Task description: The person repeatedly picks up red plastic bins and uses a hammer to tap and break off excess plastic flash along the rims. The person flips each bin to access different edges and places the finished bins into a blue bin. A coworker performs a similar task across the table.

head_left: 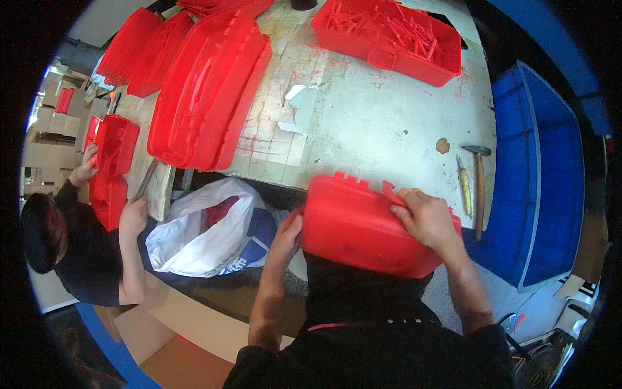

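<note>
A red plastic case shell (pixel 359 230) rests against my lap at the table's near edge, its smooth outer side up and hinge tabs along its far edge. My left hand (pixel 288 235) grips its left end. My right hand (pixel 424 217) is closed over its far right edge, at a small red strip (pixel 391 193) that sticks up there. Whether that strip is loose or part of the shell I cannot tell, and the right fingertips are partly hidden. Right of the shell, a yellow-handled pointed tool (pixel 464 187) and a hammer (pixel 479 188) lie on the table.
Nested red shells (pixel 210 91) stand at the table's left. A red bin (pixel 414 68) of plastic scraps sits at the back. Blue crates (pixel 538 175) stand right, a white sack (pixel 201 227) and cardboard box (pixel 194 311) left. Another person (pixel 84 253) handles a red case.
</note>
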`<state>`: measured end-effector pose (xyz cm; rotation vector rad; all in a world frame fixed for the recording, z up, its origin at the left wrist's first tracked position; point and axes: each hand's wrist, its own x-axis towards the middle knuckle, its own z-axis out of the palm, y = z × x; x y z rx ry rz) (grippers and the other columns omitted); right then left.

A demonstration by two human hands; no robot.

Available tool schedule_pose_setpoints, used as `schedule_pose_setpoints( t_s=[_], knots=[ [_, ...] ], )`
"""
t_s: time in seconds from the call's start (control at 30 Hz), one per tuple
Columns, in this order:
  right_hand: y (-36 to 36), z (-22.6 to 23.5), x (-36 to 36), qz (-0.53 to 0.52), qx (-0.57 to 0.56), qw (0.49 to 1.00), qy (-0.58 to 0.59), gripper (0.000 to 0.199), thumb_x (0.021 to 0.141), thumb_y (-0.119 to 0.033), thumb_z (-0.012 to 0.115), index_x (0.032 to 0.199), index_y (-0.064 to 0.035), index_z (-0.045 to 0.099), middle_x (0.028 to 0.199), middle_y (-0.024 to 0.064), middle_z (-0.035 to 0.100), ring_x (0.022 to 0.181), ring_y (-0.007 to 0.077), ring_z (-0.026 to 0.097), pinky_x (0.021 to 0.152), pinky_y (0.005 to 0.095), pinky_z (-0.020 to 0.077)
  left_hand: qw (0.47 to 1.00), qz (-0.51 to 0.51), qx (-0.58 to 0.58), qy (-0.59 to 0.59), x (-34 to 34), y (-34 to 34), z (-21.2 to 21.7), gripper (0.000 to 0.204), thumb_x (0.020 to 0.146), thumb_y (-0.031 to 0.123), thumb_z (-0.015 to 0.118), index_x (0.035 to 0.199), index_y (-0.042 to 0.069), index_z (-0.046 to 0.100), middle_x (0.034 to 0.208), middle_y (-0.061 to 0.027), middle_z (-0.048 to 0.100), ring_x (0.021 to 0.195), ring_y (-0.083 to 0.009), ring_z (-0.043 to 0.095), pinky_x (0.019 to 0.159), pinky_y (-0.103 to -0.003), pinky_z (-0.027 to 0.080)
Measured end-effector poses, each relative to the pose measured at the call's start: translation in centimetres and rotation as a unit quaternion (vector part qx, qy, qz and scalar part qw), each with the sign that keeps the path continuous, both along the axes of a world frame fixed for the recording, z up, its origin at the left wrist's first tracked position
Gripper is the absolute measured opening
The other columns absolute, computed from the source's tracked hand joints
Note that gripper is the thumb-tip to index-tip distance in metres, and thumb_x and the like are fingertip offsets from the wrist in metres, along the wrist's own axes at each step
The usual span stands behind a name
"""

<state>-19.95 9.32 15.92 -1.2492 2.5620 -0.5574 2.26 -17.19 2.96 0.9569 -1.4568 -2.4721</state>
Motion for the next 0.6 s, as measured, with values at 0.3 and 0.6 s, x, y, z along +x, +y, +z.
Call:
schedule_pose_setpoints(
  t_s=[0.3, 0.6],
  knots=[
    [3.6, 4.8, 1.3, -0.161, -0.316, 0.833, -0.423, 0.041, 0.101, -0.038, 0.057, 0.114, 0.0013, 0.06, 0.095, 0.0013, 0.065, 0.09, 0.0085, 0.057, 0.079, 0.0282, 0.0481, 0.79, -0.206, -0.551, 0.172, -20.4, -4.0, 28.6, 0.033, 0.094, 0.034, 0.067, 0.103, 0.002, 0.069, 0.093, -0.0044, 0.069, 0.086, -0.011, 0.062, 0.077, -0.028, 0.051],
    [3.6, -3.8, 6.1, -0.414, -0.461, 0.549, -0.561, 0.019, 0.103, -0.03, 0.053, 0.107, -0.0121, 0.056, 0.079, -0.0048, 0.049, 0.055, 0.0048, 0.035, 0.046, 0.0205, 0.0263, 0.661, -0.446, -0.597, -0.088, -25.3, 1.6, 15.4, 0.066, 0.089, 0.052, 0.064, 0.133, 0.003, 0.055, 0.119, -0.0264, 0.065, 0.113, -0.0401, 0.063, 0.095, -0.046, 0.049]
  ],
)
